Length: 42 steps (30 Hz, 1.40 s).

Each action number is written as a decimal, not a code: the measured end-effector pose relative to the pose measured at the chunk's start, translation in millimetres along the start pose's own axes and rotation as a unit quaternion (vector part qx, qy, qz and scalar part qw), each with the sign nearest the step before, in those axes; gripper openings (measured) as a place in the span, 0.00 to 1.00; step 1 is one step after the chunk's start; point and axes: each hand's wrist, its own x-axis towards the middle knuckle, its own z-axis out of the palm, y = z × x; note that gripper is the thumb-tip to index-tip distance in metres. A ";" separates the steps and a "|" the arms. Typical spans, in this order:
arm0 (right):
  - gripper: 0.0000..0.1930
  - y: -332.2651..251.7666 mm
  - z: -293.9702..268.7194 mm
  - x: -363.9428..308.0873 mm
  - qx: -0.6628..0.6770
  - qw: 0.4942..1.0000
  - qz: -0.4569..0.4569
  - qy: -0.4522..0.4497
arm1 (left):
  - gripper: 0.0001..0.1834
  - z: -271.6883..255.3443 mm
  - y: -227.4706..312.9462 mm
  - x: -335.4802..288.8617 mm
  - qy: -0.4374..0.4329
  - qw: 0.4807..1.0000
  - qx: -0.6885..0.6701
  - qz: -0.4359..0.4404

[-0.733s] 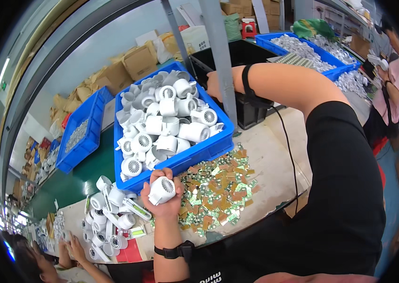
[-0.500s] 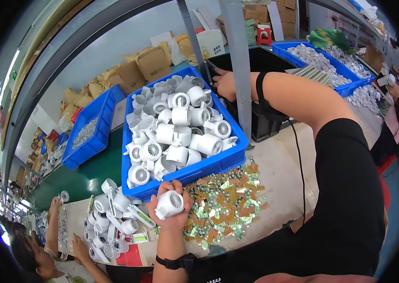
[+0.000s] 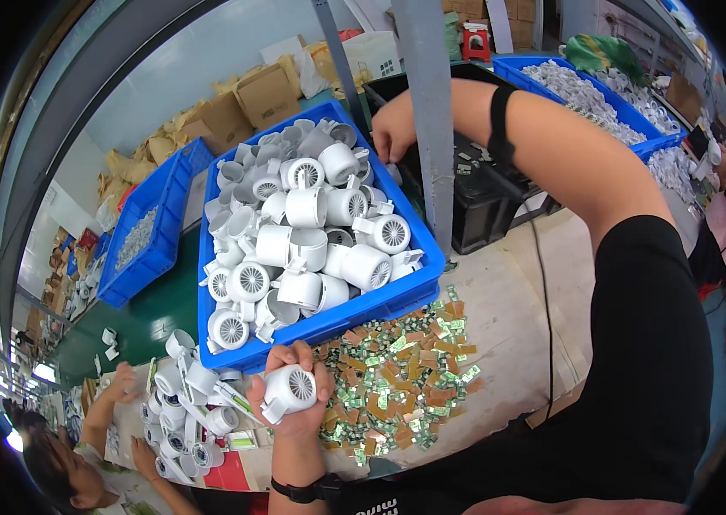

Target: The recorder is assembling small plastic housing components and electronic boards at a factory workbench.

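My left hand [image 3: 300, 422] is wrapped round a white plastic fan housing [image 3: 289, 390], its slotted round grille turned upward, in front of a blue crate [image 3: 354, 319]. Similar white housings [image 3: 301, 209] with small handles fill that crate in a heap. Farther off, my right hand [image 3: 394, 129] hangs at the near left side of a black bin [image 3: 487, 219], beside the crate's far right corner. Its fingers are bent down and close together; whatever may be in them is too hidden to name. A grey metal post [image 3: 428, 103] crosses in front of that forearm.
Small green and brown circuit boards [image 3: 406, 378] lie scattered on the bench. Assembled white units [image 3: 187, 403] are piled at left, near a co-worker's hands [image 3: 127, 382]. Another blue crate [image 3: 144, 249] stands beyond. A black cable [image 3: 546, 309] runs down the right side.
My right hand has moved slightly left along the bin, and its fingers now point downward. The view has shifted a little. My left hand still holds the fan housing.
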 end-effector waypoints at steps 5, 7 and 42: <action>0.30 -16.3 -38.1 -86.6 0.104 0.982 0.050 0.146 | 0.30 1.6 0.5 -1.4 0.013 1.000 -0.006 -0.001; 0.32 -18.2 -36.2 -96.2 0.157 0.966 0.061 0.194 | 0.30 1.5 -2.9 -1.2 0.013 1.000 -0.029 0.003; 0.25 3.3 35.0 65.6 -0.289 0.934 0.204 -0.052 | 0.32 3.8 2.2 1.4 -0.024 0.994 0.097 0.031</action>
